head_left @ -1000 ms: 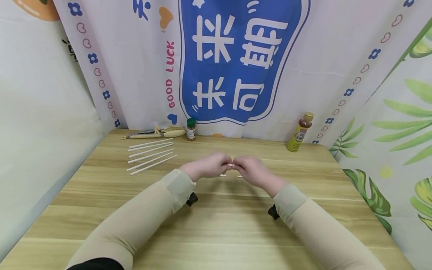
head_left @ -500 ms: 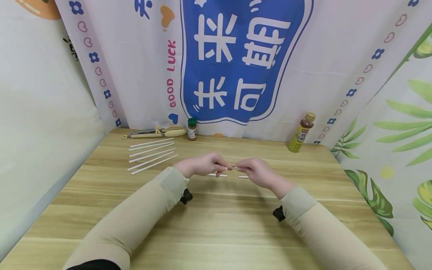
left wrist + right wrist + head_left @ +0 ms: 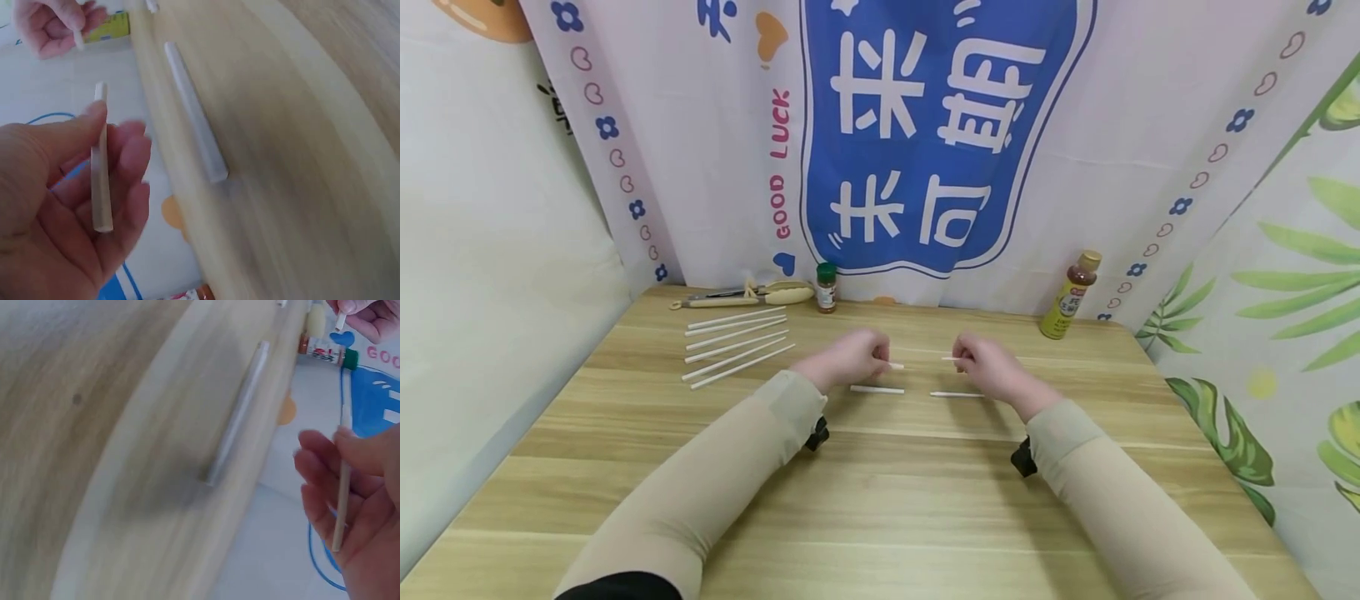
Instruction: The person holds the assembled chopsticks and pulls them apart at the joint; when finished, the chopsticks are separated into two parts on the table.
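My left hand [image 3: 856, 357] pinches a short white chopstick piece [image 3: 101, 187] between thumb and fingers, its end sticking out past the thumb. Across a gap, my right hand [image 3: 991, 367] pinches a similar chopstick piece [image 3: 342, 500], its tip pointing left toward the other hand. Both hands are raised above the wooden table. Below and in front of them lie two more short pieces in a rough line: a left piece [image 3: 877, 390] and a right piece [image 3: 957, 394], with a gap between their ends.
Several long white chopsticks [image 3: 737, 346] lie side by side at the left of the table [image 3: 880, 517]. Behind them are beige-handled tongs [image 3: 752, 296] and a green-capped spice jar [image 3: 826, 288]. A yellow-labelled bottle [image 3: 1070, 296] stands at the back right, near the hanging cloth [image 3: 1120, 167].
The hands, first together at one white stick, have drawn apart to left and right, each with a short piece. The two pieces on the table have come into fuller view.
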A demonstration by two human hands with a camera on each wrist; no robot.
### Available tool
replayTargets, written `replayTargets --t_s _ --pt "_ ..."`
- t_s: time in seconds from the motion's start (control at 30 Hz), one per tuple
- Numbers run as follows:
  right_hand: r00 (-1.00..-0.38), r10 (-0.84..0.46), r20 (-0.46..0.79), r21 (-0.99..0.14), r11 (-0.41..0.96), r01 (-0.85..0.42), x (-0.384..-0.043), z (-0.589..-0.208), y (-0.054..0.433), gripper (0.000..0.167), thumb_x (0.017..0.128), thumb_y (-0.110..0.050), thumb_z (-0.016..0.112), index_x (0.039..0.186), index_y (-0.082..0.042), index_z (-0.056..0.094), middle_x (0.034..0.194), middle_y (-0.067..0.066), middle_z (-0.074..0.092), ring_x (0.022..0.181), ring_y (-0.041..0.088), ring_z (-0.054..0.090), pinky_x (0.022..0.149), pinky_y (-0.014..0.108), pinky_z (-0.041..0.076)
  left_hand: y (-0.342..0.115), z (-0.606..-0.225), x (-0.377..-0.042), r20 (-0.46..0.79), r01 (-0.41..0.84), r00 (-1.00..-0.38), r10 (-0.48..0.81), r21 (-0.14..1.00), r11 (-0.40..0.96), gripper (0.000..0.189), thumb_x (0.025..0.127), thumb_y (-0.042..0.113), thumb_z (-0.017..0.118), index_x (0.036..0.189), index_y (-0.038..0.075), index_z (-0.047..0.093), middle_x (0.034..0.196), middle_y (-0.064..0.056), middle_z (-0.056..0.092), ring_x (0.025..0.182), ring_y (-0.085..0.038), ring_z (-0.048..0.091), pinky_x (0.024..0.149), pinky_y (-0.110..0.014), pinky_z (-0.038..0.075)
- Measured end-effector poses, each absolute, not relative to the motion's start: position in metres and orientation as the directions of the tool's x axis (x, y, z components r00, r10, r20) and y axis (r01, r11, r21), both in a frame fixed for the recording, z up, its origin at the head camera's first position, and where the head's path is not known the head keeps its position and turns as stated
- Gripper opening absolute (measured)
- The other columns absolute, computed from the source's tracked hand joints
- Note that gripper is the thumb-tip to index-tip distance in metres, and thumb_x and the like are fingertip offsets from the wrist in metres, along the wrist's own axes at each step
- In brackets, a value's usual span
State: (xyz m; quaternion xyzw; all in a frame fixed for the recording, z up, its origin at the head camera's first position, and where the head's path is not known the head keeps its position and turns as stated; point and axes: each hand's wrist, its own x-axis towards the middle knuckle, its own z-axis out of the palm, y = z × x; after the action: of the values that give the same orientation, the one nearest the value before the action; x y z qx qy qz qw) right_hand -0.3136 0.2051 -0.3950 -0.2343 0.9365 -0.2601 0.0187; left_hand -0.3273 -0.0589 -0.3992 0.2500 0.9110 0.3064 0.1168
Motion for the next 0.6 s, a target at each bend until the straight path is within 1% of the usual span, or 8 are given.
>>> replayTargets --t_s 0.07,0.13,0.27,0.4,0.6 --pt "-0.886 -0.455 0.090 -0.468 0.766 -0.441 -0.318 -0.401 0.204 0.009 0.093 0.001 0.063 0.088 -0.006 0.061 0.081 0.003 0.061 0.074 0.019 0.054 0.068 0.036 0.047 -0.054 -0.403 -0.330 -0.067 0.383 -0.859 0.508 0.573 0.724 0.013 0.093 0.014 0.070 0.081 0.008 0.066 0.075 -0.002 0.062 0.071 -0.018 0.056 0.064 -0.032 0.046" --pt "-0.874 -0.476 0.099 -0.443 0.765 -0.467 -0.321 -0.408 0.201 0.010 0.090 0.003 0.065 0.084 -0.005 0.064 0.079 0.002 0.059 0.074 0.019 0.054 0.070 0.036 0.047 -0.050 -0.406 -0.332 -0.076 0.385 -0.861 0.503 0.549 0.742 0.013 0.091 0.013 0.071 0.080 0.008 0.068 0.075 -0.001 0.062 0.071 -0.018 0.056 0.065 -0.032 0.046" --pt "-0.860 -0.506 0.075 -0.421 0.766 -0.487 -0.325 -0.418 0.195 0.012 0.086 0.003 0.068 0.080 -0.007 0.065 0.075 0.000 0.057 0.072 0.017 0.052 0.069 0.034 0.045 -0.044 -0.412 -0.333 -0.068 0.422 -0.847 0.527 0.514 0.746 0.016 0.088 0.010 0.073 0.073 0.010 0.067 0.072 0.001 0.061 0.070 -0.017 0.055 0.066 -0.032 0.046" --pt "-0.858 -0.512 0.034 -0.410 0.776 -0.479 -0.326 -0.424 0.192 0.015 0.085 0.000 0.071 0.078 -0.011 0.064 0.073 -0.001 0.055 0.070 0.016 0.051 0.067 0.033 0.044 -0.042 -0.418 -0.334 -0.045 0.468 -0.835 0.549 0.467 0.750 0.020 0.085 0.010 0.077 0.070 0.012 0.065 0.070 0.003 0.060 0.069 -0.015 0.055 0.067 -0.030 0.045" --pt "-0.865 -0.502 -0.002 -0.417 0.787 -0.455 -0.328 -0.428 0.193 0.015 0.084 0.000 0.073 0.080 -0.011 0.064 0.074 -0.002 0.056 0.071 0.015 0.051 0.068 0.033 0.044 -0.043 -0.420 -0.337 -0.057 0.464 -0.836 0.546 0.458 0.758 0.019 0.084 0.009 0.078 0.072 0.012 0.063 0.073 0.002 0.060 0.072 -0.016 0.055 0.071 -0.032 0.045"
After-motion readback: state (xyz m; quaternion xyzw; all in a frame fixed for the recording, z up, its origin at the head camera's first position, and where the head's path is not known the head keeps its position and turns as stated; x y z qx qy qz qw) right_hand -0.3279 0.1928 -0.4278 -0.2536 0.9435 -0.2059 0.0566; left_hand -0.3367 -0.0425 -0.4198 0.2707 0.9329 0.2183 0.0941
